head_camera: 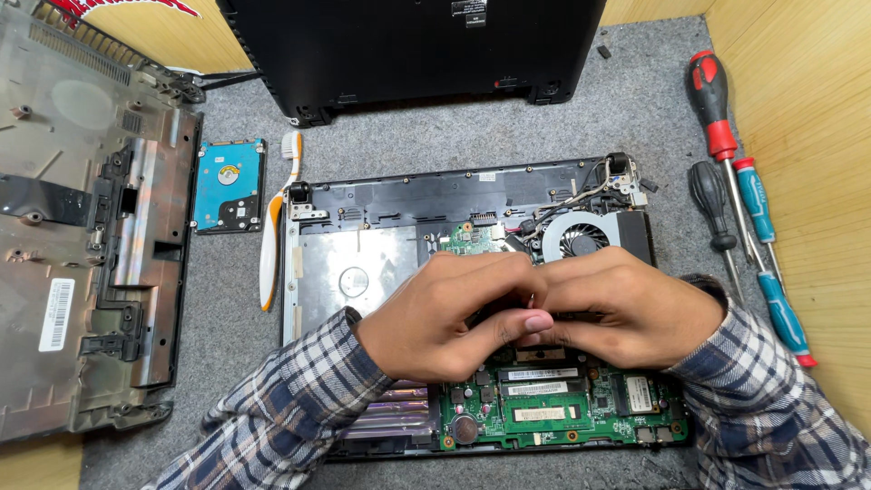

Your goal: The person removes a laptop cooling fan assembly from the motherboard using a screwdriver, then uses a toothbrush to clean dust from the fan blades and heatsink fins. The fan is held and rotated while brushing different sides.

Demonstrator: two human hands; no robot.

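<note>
Left hand [445, 318] and right hand [626, 308] meet over laptop base [363, 272] (motherboard [544, 408] inside).

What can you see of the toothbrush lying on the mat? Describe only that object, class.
The toothbrush is white plastic with orange grip sections along its curved handle. It lies flat on the grey mat, bristle head pointing away from the person. It sits between the blue hard drive and the opened laptop base, close against the base's left edge. Neither of the hands touches it.

Bright, even overhead light gives you a sharp, clear frame with only soft shadows under your hands [535, 313]. Straight lines bow slightly toward the wide-angle edges.
</note>
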